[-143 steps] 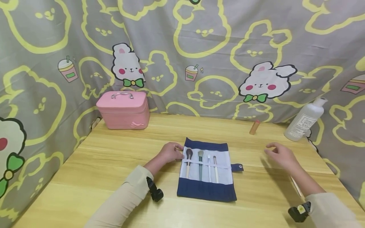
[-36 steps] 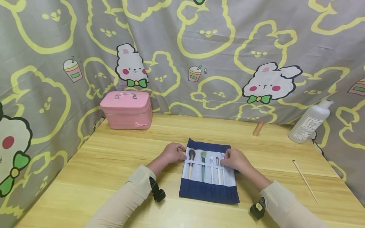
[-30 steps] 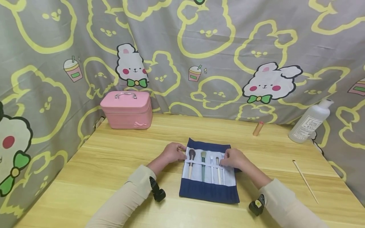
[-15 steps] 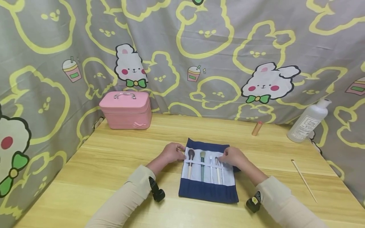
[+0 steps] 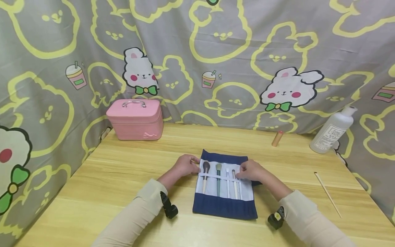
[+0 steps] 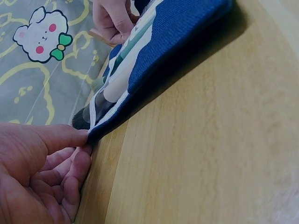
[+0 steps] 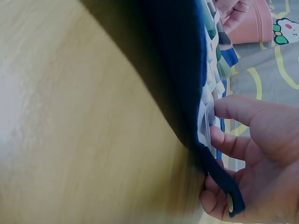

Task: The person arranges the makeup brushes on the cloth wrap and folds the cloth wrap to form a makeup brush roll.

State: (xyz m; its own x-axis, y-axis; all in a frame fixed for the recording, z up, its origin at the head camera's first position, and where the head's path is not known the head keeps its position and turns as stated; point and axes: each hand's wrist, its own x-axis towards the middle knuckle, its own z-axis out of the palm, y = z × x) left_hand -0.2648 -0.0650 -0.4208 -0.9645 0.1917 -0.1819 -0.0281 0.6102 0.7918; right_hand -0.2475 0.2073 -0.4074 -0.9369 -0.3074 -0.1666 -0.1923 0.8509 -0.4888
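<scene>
A navy makeup brush roll [image 5: 225, 207] lies unfolded on the table, its pale lining holding a dark fluffy brush [image 5: 206, 167], a green-handled brush [image 5: 218, 180], a white brush [image 5: 227, 178] and a brown-tipped brush [image 5: 235, 187] under an elastic band. My left hand [image 5: 186, 165] pinches the roll's left edge between thumb and fingers, as the left wrist view shows. At the right side, my right hand [image 5: 251, 170] pinches a slim pale brush [image 5: 240, 188] near the band; the fingers hide its top. The strap [image 7: 224, 184] hangs beside the right fingers.
A thin wooden-handled brush [image 5: 327, 195] lies on the wooden table [image 5: 108, 192] to the right. Farther back stand a small orange-brown tube [image 5: 277, 139], a white bottle [image 5: 332, 132] and a pink case [image 5: 135, 120]. Patterned curtain [image 5: 172, 41] closes off the back and sides.
Since the earliest frame, my right hand has come left from the table's right side to the roll, where a slim pale brush now shows. My left hand keeps its grip; the last second shows little movement.
</scene>
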